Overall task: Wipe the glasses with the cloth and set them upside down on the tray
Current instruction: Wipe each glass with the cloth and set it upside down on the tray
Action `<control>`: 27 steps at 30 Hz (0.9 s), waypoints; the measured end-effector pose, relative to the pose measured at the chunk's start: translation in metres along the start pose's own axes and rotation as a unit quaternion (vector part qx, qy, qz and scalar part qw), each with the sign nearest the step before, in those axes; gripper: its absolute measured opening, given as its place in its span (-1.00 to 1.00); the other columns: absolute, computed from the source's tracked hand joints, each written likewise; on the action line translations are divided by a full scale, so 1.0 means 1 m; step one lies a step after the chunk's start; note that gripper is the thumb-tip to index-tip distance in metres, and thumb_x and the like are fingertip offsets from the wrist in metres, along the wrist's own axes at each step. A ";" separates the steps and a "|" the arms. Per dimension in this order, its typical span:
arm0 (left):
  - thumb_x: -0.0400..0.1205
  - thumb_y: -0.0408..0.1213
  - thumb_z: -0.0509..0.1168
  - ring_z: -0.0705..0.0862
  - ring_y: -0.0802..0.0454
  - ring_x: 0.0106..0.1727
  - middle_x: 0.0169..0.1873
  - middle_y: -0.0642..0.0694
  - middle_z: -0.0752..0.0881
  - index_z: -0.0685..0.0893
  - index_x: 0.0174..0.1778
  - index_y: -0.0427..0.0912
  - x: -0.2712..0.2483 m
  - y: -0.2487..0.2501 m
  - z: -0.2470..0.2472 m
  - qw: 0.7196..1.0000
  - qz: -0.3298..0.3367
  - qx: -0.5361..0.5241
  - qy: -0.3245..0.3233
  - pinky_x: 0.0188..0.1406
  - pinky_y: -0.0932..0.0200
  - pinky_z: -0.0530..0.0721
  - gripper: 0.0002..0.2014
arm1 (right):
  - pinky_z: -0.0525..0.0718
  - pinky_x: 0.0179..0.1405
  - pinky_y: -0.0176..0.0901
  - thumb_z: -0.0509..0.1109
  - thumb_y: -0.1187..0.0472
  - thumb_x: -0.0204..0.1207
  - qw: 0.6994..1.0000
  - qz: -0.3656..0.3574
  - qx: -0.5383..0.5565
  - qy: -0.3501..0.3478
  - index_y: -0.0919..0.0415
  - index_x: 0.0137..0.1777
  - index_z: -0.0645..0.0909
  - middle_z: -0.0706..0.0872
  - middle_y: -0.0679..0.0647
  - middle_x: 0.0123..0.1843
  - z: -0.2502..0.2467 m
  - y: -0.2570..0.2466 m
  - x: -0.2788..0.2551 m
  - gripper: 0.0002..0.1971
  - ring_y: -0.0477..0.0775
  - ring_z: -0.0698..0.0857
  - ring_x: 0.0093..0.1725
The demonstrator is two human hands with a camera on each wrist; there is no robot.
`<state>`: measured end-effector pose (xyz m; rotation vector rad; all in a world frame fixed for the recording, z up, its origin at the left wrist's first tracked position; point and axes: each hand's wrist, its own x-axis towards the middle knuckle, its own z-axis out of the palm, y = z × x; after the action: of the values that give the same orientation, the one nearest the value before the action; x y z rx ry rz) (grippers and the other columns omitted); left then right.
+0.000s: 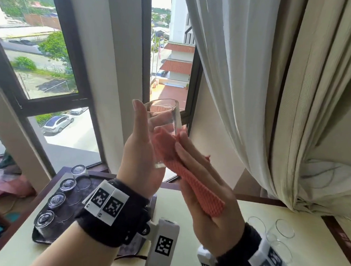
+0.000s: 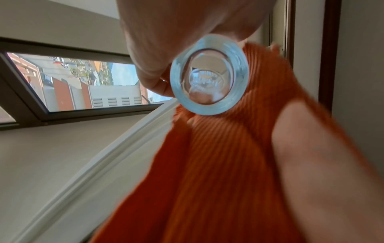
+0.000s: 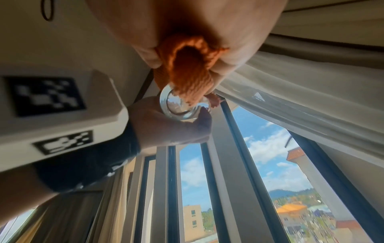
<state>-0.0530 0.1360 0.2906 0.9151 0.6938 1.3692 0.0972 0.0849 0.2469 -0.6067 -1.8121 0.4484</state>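
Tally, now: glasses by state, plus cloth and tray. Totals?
upside-down glasses on the tray: 4
held glass, in the left hand: 1
upright glasses on the table: 4 visible, some partly behind the right wrist
cloth, in the right hand: 1
tray: 1
Total: 9 glasses, 11 things

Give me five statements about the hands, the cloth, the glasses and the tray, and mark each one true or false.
1. The left hand holds a glass up in the air. True.
2. The cloth is blue. False: it is orange-pink.
3. The right hand presses the cloth against the glass. True.
4. The tray holds no glasses. False: four upside-down glasses stand on it.
5. The raised glass is full of water. False: it looks empty.
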 end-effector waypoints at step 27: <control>0.62 0.54 0.21 0.70 -0.17 0.54 0.41 -0.13 0.80 0.62 0.63 -0.14 -0.005 -0.012 0.014 0.995 -0.073 -0.056 -0.038 0.66 -0.29 0.51 -0.11 | 0.54 0.63 0.24 0.23 0.18 0.80 0.998 0.048 -0.023 0.039 0.37 0.67 0.43 0.47 0.16 0.73 -0.009 -0.005 0.042 -0.50 0.11 0.43 0.73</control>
<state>-0.0352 0.1298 0.2872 0.8076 0.6079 1.2257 0.0945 0.1065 0.2841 -0.7366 -1.7281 0.4418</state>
